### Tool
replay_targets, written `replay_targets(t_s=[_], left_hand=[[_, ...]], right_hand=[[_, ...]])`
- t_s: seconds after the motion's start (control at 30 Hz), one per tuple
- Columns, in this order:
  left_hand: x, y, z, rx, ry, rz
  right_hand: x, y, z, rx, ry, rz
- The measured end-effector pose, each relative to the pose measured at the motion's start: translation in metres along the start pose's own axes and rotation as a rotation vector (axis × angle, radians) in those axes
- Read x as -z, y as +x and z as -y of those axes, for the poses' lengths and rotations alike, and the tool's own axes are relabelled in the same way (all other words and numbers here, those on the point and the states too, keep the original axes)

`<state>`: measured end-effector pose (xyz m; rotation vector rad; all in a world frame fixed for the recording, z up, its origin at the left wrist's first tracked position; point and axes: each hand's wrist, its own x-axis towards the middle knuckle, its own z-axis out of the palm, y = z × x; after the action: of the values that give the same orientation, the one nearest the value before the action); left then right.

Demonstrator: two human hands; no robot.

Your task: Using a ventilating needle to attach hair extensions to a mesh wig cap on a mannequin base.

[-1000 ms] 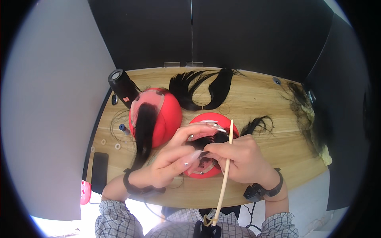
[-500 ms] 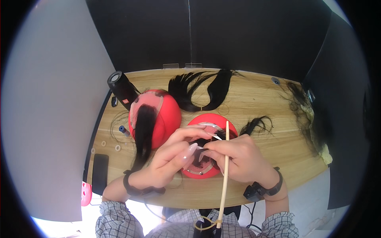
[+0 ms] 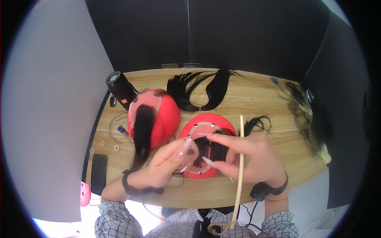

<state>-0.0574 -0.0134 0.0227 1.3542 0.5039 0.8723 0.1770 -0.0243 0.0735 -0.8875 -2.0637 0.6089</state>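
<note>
In front of me a red dome (image 3: 208,118) carries a pinkish mesh cap with a pale band, silver pin heads and black hair (image 3: 217,152) parted by a reddish line. At its left side is my left hand (image 3: 168,160), thumb and forefinger pinched together; dark hair shows between the fingertips. My right hand (image 3: 258,158) hovers over the dome's right side, thumb and forefinger spread apart with nothing visible between their tips. A long pale wooden stick (image 3: 239,170) with a yellowish band (image 3: 218,228) at its lower end crosses in front of this hand. Whether it is gripped, I cannot tell.
Left of the dome stands a second red dome (image 3: 168,119) with a cap and a black hair lock (image 3: 143,127). Behind it is a black cylindrical speaker (image 3: 121,89). A black hair bundle (image 3: 218,91) lies at the back; loose hair (image 3: 295,107) lies far right. Dark panels (image 3: 254,35) enclose the table.
My right hand has moved right, away from my left, and its thumb and forefinger have spread. The stick has shifted right with it. More of the cap and hair now shows.
</note>
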Motion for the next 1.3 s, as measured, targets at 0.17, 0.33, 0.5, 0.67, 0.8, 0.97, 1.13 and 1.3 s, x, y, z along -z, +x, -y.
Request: replay_targets(t_s=[0.17, 0.33, 0.5, 0.67, 0.8, 0.97, 1.13, 1.3], left_hand=[[0.001, 0.001, 0.009, -0.041, 0.023, 0.022], [0.007, 0.0, 0.021, -0.014, -0.05, 0.059], [0.004, 0.001, 0.02, -0.101, 0.043, 0.069], [-0.001, 0.003, 0.018, -0.109, 0.118, 0.074], [-0.001, 0.001, 0.014, -0.088, 0.093, 0.142], [-0.004, 0.0, 0.023, -0.172, 0.057, 0.063], [0.001, -0.004, 0.032, -0.143, -0.016, 0.044], [0.0, 0.004, 0.028, -0.189, -0.241, 0.011]], right_hand=[[-0.014, -0.001, -0.007, 0.208, -0.134, 0.037], [-0.016, 0.0, -0.008, 0.21, -0.097, -0.058], [-0.02, 0.001, -0.008, 0.254, -0.126, -0.078], [-0.028, -0.005, -0.016, 0.324, -0.271, -0.114], [-0.027, -0.002, -0.007, 0.28, -0.283, -0.166], [-0.034, -0.005, -0.005, 0.282, -0.41, -0.189], [-0.03, -0.003, -0.002, 0.287, -0.383, -0.188], [-0.006, 0.001, -0.004, 0.207, -0.241, -0.135]])
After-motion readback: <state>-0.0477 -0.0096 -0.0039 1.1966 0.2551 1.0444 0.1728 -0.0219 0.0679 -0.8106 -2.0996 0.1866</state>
